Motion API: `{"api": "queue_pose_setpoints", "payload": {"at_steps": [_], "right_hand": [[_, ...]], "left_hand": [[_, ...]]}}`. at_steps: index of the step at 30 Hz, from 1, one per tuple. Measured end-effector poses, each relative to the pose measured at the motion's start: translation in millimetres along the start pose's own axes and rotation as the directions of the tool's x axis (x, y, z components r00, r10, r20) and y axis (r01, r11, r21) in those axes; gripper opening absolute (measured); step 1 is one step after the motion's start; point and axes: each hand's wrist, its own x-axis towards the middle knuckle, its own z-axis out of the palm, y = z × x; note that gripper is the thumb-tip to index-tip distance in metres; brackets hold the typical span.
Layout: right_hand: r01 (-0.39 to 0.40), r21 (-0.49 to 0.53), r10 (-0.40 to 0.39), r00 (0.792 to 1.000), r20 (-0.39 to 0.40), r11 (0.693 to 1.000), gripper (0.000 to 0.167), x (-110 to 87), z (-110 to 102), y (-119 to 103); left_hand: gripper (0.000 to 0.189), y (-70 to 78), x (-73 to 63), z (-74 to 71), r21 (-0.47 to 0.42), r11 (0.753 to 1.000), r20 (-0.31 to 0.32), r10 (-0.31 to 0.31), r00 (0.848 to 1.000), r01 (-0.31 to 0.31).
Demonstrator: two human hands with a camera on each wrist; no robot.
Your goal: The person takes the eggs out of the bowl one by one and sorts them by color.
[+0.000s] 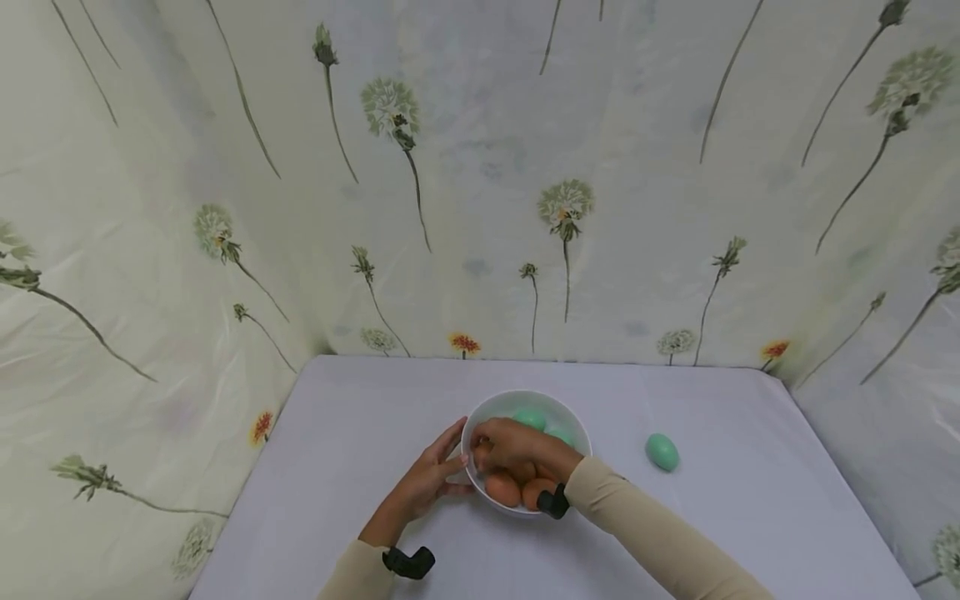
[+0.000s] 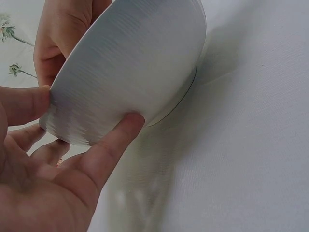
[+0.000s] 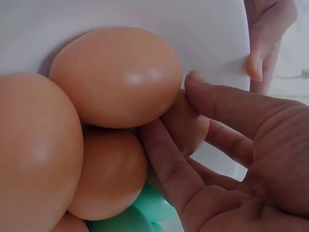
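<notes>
My right hand (image 1: pixel 510 442) reaches into a white bowl (image 1: pixel 577 417) holding brown and green eggs. In the right wrist view, its thumb and fingers pinch a brown egg (image 3: pixel 193 130), partly hidden behind a finger and a larger brown egg (image 3: pixel 116 77) near the bowl's wall. More brown eggs (image 1: pixel 502 489) lie at the bowl's near side; green eggs (image 1: pixel 529 418) lie at its far side. My left hand (image 1: pixel 429 477) rests against the bowl's left side, fingers spread along the outer wall and thumb at the rim.
A single green egg (image 1: pixel 662 452) lies on the white-covered table (image 1: pixel 735 500), right of the bowl. Behind and beside the table hangs a dandelion-patterned cloth (image 1: pixel 480 208). Each wrist carries a black camera mount (image 1: pixel 409 563).
</notes>
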Motion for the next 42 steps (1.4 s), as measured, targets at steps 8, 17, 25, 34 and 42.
{"api": "queue_pose_setpoints", "payload": {"at_steps": [8, 17, 25, 34, 42], "right_hand": [[0.026, -0.013, -0.025, 0.999, 0.048, 1.000, 0.020, -0.8, 2.8, 3.2], [0.100, -0.028, -0.099, 0.995, 0.018, 0.995, 0.024, -13.2, -5.7, 2.8], [0.149, -0.075, -0.154, 0.986, -0.060, 0.986, 0.034, -27.6, -23.5, 4.9], [0.212, -0.043, -0.216, 0.967, -0.132, 0.976, 0.036, -53.4, -49.3, 19.0], [0.180, 0.019, -0.172, 0.964, -0.204, 0.984, 0.037, -86.7, -75.8, 45.3]], "left_hand": [[0.067, -8.0, -3.3, 1.8, -0.011, 1.000, -0.008, -0.013, 1.000, 0.012], [0.067, -8.0, -1.5, 4.2, -0.019, 1.000, 0.001, 0.004, 1.000, -0.004], [0.067, -6.0, -2.2, 4.1, 0.002, 1.000, -0.025, 0.004, 1.000, -0.004], [0.068, -6.7, -4.5, 4.2, -0.014, 1.000, -0.038, 0.006, 0.999, -0.006], [0.068, -4.8, -0.5, 2.8, 0.007, 1.000, -0.039, 0.022, 0.999, -0.021]]}}
